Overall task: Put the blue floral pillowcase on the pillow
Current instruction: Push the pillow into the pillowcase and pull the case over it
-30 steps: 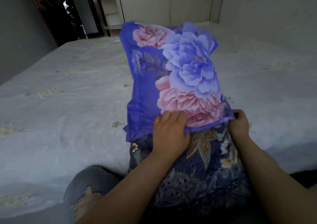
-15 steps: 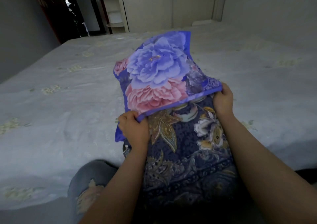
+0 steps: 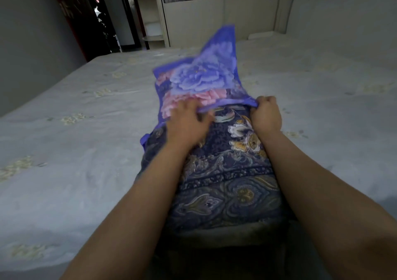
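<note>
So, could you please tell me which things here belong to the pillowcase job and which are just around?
Job:
blue floral pillowcase
pillow
left hand
right hand

Around:
bed
white shelf unit

Blue floral pillowcase (image 3: 199,80): thin fabric, large lilac and pink blooms, drawn over far end of pillow only; open hem bunched across pillow's width, far corner flung upward, blurred. Pillow (image 3: 227,178): navy, gold-and-white floral and paisley print, lying lengthwise on bed, near portion uncovered.
</note>
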Demonstrator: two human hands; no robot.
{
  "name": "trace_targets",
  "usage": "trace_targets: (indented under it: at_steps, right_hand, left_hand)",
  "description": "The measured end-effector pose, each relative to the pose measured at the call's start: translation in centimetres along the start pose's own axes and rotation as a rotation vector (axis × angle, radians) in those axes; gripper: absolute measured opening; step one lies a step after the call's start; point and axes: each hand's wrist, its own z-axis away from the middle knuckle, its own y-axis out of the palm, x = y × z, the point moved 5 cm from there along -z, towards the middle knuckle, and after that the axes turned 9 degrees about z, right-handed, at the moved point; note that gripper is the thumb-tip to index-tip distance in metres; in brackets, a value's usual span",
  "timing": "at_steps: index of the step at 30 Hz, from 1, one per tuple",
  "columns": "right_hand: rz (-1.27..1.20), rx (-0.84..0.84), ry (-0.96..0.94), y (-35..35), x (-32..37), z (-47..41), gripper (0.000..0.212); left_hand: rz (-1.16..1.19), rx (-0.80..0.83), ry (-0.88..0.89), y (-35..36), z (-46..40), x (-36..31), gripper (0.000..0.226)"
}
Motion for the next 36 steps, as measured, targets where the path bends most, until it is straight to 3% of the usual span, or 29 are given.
trace_targets:
  at_steps: [2,3,8,11,14,18,20,24,27,29,31,33,34,36]
  right_hand:
    - [0.02,-0.012,-0.086,0.7,-0.6,0.4,0.024]
    - [-0.002,-0.038,-0.127,0.5,-0.7,0.6,0.021]
    - [-0.257,-0.049,-0.355,-1.9,4.0,3.9,0.02]
    - [-0.138,-0.054,-0.557,-1.6,5.2,6.9,0.023]
    - [0.059,-0.157,-0.7,-1.8,2.1,8.8,0.024]
    - [0.309,-0.24,-0.532,-1.4,-4.2,8.3,0.029]
    - [0.388,-0.141,-0.335,-0.6,-6.2,7.4,0.031]
    - [0.137,0.015,0.123,1.1,-10.0,5.5,0.026]
    - [-0.051,0.131,0.035,2.6,-8.9,5.3,0.027]
    - [-0.313,0.229,-0.018,2.9,-6.5,5.9,0.025]
    - [-0.528,0.148,0.015,2.2,-4.8,5.6,0.045]
    - [-0.486,-0.005,0.074,1.7,-4.0,4.4,0.068]
    - [-0.467,-0.027,0.108,0.9,-3.3,4.0,0.068]
    - [-0.524,0.103,0.082,1.0,-1.2,2.9,0.043]
  left_hand:
    - [-0.142,0.139,0.129,3.2,2.8,-1.5,0.072]
    - [-0.197,0.132,0.17,4.2,3.8,-1.7,0.08]
    - [-0.279,-0.057,0.149,6.0,3.7,-0.1,0.106]
    - [-0.237,-0.103,0.079,6.3,2.3,0.4,0.111]
    - [-0.197,-0.137,0.039,6.4,2.0,0.7,0.107]
    - [-0.235,-0.153,0.132,6.6,2.4,-0.4,0.07]
    - [-0.249,-0.185,0.164,6.5,2.4,-1.0,0.058]
    - [-0.287,-0.272,0.184,6.1,3.0,0.0,0.044]
    - [-0.27,-0.315,0.2,5.1,3.1,1.8,0.03]
    - [-0.224,-0.321,0.176,4.2,2.6,2.8,0.024]
    - [-0.128,-0.385,0.14,3.1,2.3,3.7,0.024]
    - [0.011,-0.48,0.113,1.8,2.2,4.8,0.026]
    - [0.083,-0.524,0.111,1.3,2.4,5.2,0.026]
    - [0.238,-0.586,0.088,0.7,2.7,6.2,0.025]
